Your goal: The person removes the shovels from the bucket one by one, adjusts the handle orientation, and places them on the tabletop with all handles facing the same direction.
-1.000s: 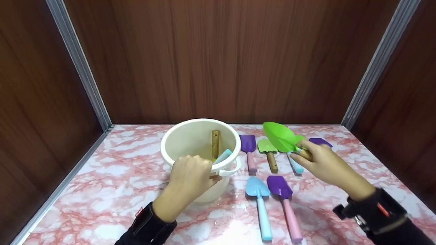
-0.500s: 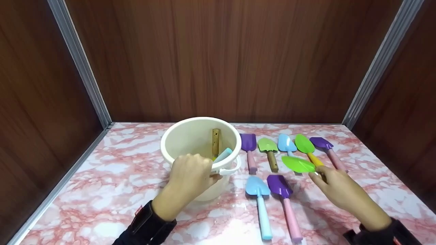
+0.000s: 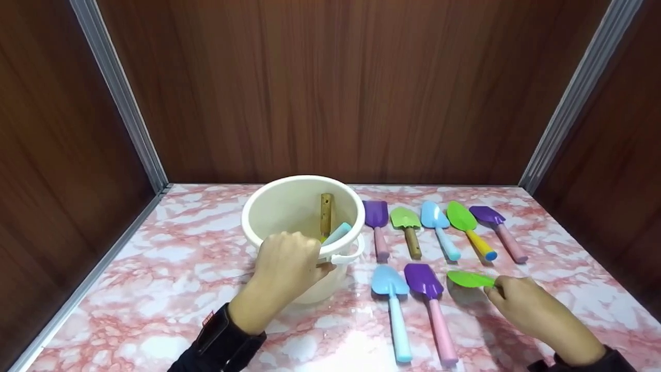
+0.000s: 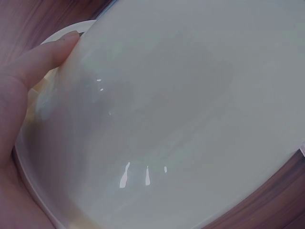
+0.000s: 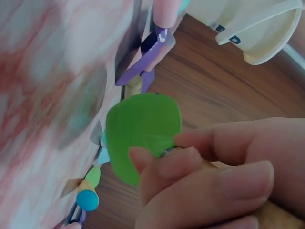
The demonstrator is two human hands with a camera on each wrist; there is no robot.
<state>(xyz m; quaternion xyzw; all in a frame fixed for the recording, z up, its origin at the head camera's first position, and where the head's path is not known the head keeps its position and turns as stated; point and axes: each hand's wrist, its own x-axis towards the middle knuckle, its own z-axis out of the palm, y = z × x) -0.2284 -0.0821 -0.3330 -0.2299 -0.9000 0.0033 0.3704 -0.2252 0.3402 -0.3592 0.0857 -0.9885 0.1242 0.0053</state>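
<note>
My left hand (image 3: 286, 266) grips the near rim of a white bucket (image 3: 276, 209), its thumb outside in the left wrist view, where the bucket's wall (image 4: 167, 105) fills most of the picture. Inside the bucket stand a wooden handle (image 3: 326, 214) and a light blue handle (image 3: 338, 234); their lower ends are hidden. My right hand (image 3: 529, 305) holds a green garden trowel (image 3: 469, 279) just above the table, right of the front purple trowel. The right wrist view shows fingers and thumb pinching its wooden handle close to the green blade (image 5: 138, 133).
Behind the held trowel lies a row: a purple trowel (image 3: 377, 214), a green one with wooden handle (image 3: 406, 218), a blue one (image 3: 435, 216), a green one with yellow handle (image 3: 462, 217) and another purple one (image 3: 488, 215). In front lie a blue trowel (image 3: 390, 281) and a purple one (image 3: 424, 280).
My right hand has carried the green trowel from above the back row toward the right front and lower. The left hand stays on the bucket's rim.
</note>
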